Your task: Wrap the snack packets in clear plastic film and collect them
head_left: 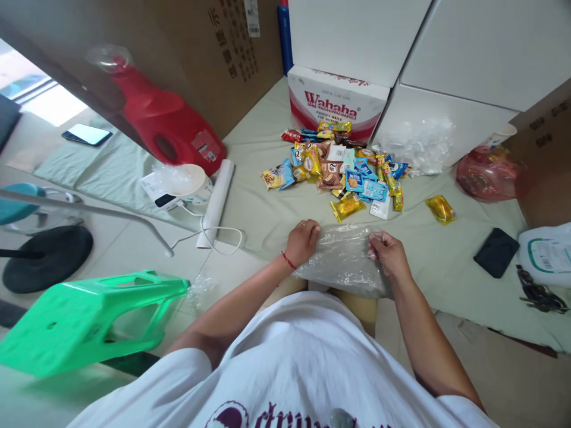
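Plastic bag (345, 261), clear and crinkled, is lying flat across the person's lap, stretched between the two hands and resting partly on the pale green sheet (263, 214) that is covering the floor. Beyond the hands, a heap of snack packets (339, 169) is lying spread on the sheet, and behind it a white and red carton (332, 104) is standing against larger white boxes (446, 53). One yellow packet (441, 209) is lying apart, ahead of the right hand and off to its right, with a black pouch (496, 252) closer in on that side. Farther right, a red bag (491, 173) is slumping near a brown carton. To the left of the hands, a white roll (217, 199) and a white cable (209, 235) are lying on the sheet; past them a red jug (167, 122) is leaning by a big cardboard box (200, 53). Near the left elbow, a green stool (89, 318) is lying tipped on the tiled floor.

The left hand (302, 241), a red string around its wrist, is curling down and pinching the bag's left upper edge. The right hand (389, 252) is closing on the bag's right upper corner, fingers bent over the film. Both forearms are reaching forward from the white shirt (289, 368), angling inward.

The bag is looking empty, its film wrinkled and catching light.
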`<state>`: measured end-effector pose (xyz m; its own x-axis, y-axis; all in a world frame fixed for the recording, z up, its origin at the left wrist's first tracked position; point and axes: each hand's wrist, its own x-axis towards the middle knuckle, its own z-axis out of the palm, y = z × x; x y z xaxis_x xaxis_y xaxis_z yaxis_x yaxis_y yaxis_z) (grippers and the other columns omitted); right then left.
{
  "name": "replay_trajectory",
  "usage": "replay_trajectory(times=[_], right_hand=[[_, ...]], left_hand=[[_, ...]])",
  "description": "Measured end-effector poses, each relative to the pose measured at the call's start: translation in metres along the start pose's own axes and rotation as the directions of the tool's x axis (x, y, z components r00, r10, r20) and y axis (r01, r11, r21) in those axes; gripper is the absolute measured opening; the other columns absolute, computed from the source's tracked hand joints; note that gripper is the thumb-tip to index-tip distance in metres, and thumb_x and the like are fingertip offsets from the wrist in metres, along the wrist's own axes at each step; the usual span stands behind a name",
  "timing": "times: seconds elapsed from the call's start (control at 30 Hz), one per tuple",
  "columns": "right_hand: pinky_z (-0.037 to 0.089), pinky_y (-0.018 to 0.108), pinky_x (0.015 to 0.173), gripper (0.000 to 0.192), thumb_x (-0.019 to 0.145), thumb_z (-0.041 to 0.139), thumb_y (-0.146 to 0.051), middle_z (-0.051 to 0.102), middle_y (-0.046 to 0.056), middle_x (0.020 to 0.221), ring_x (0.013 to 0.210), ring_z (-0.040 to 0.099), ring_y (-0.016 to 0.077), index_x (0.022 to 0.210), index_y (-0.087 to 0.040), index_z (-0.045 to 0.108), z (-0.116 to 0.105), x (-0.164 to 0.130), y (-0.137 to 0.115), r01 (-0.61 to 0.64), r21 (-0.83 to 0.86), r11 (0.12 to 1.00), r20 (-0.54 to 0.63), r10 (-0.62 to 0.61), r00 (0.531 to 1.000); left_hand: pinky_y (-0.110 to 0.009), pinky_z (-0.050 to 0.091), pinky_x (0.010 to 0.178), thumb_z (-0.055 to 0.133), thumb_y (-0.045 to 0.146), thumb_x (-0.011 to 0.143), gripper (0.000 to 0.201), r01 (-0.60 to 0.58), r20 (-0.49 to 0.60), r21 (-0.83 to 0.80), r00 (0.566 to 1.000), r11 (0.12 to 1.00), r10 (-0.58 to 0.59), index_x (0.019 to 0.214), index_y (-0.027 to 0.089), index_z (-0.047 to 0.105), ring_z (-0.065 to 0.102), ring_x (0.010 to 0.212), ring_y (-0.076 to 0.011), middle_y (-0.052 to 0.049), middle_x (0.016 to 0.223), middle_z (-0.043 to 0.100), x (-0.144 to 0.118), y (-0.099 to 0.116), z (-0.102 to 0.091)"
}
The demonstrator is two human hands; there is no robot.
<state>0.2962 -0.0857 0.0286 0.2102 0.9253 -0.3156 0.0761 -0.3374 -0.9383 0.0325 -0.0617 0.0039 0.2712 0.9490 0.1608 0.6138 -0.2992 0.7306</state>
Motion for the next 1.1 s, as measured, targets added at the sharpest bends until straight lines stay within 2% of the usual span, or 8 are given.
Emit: replay_trajectory(times=[0.17,0.3,0.43,0.57,0.7,0.9,1.0,1.1], right_hand=[[0.037,0.025,0.042,0.052,0.062,0.084,-0.065,0.059,-0.004,0.061,0.048,0.049,0.012,0.08,-0.02,0.065,-0.005,0.007,0.012,-0.033,0.015,0.999,0.002,0.033,0.999],[0.033,0.024,0.041,0.048,0.071,0.08,-0.065,0.053,-0.007,0.053,0.044,0.042,0.0103,0.08,-0.021,0.065,-0.008,0.01,0.023,-0.002,-0.065,0.998,0.042,0.004,0.999],[0.027,0.023,0.039,0.048,0.071,0.08,-0.066,0.05,-0.007,0.051,0.042,0.038,0.0097,0.081,-0.021,0.066,-0.013,0.01,0.026,0.001,-0.065,0.998,0.059,0.003,0.998],[0.024,0.023,0.039,0.047,0.07,0.082,-0.064,0.048,-0.008,0.05,0.041,0.035,0.0089,0.08,-0.02,0.066,-0.02,0.009,0.021,0.0,-0.039,0.999,0.059,0.002,0.998],[0.022,0.023,0.037,0.05,0.064,0.086,-0.063,0.048,-0.008,0.053,0.04,0.033,0.0079,0.078,-0.021,0.065,-0.026,0.009,0.016,-0.083,0.056,0.995,0.061,0.079,0.995],[0.036,0.027,0.047,0.043,0.078,0.074,-0.063,0.051,-0.005,0.057,0.048,0.045,0.013,0.082,-0.021,0.065,-0.036,0.007,0.02,0.022,-0.155,0.988,-0.084,-0.035,0.996],[0.044,0.032,0.063,0.04,0.09,0.06,-0.06,0.061,0.001,0.065,0.06,0.054,0.0177,0.083,-0.021,0.067,-0.044,0.001,0.025,0.158,-0.489,0.858,-0.114,-0.242,0.963],[0.047,0.036,0.074,0.043,0.096,0.052,-0.058,0.069,0.008,0.088,0.075,0.059,0.0218,0.089,-0.02,0.071,-0.052,-0.001,0.016,0.259,-0.716,0.649,-0.098,-0.46,0.883]], left_hand=[[-0.051,0.032,0.109,0.071,0.042,0.085,0.027,-0.221,0.166,0.046,0.963,0.974,0.21,0.103,0.022,0.071,0.052,0.124,-0.033,-0.014,0.121,0.066,-0.002,0.005,0.002],[-0.041,0.044,0.096,0.062,0.041,0.091,0.025,-0.028,0.101,-0.249,0.993,0.968,0.055,0.079,0.021,0.07,0.059,0.1,-0.0242,-0.01,0.098,0.067,0.009,0.003,0.0],[-0.029,0.046,0.076,0.067,0.051,0.087,0.033,0.148,0.142,-0.565,0.987,0.811,-0.081,0.076,0.02,0.065,0.057,0.078,-0.0166,-0.004,0.083,0.062,0.017,0.003,-0.004],[-0.024,0.038,0.059,0.056,0.05,0.094,0.031,0.322,-0.026,-0.661,0.893,0.677,-0.449,0.08,0.023,0.052,0.047,0.057,-0.0126,0.004,0.065,0.052,0.019,0.001,0.001],[-0.024,0.033,0.058,0.05,0.044,0.1,0.03,0.403,-0.22,-0.546,0.777,0.734,-0.59,0.078,0.025,0.043,0.041,0.054,-0.0134,0.007,0.059,0.043,0.017,-0.006,0.0],[-0.028,0.029,0.064,0.054,0.032,0.097,0.026,0.449,-0.303,-0.265,0.801,0.853,-0.516,0.074,0.025,0.043,0.043,0.062,-0.017,0.005,0.061,0.043,0.018,-0.014,-0.011],[-0.03,0.036,0.07,0.06,0.028,0.09,0.016,0.49,-0.365,-0.201,0.766,0.848,-0.529,0.08,0.024,0.048,0.049,0.07,-0.019,0.001,0.073,0.051,0.017,-0.013,-0.016],[-0.038,0.044,0.087,0.062,0.023,0.083,0.016,0.397,-0.599,-0.028,0.728,0.918,-0.333,0.098,0.021,0.055,0.056,0.095,-0.0249,-0.008,0.099,0.058,0.009,-0.002,-0.023]])
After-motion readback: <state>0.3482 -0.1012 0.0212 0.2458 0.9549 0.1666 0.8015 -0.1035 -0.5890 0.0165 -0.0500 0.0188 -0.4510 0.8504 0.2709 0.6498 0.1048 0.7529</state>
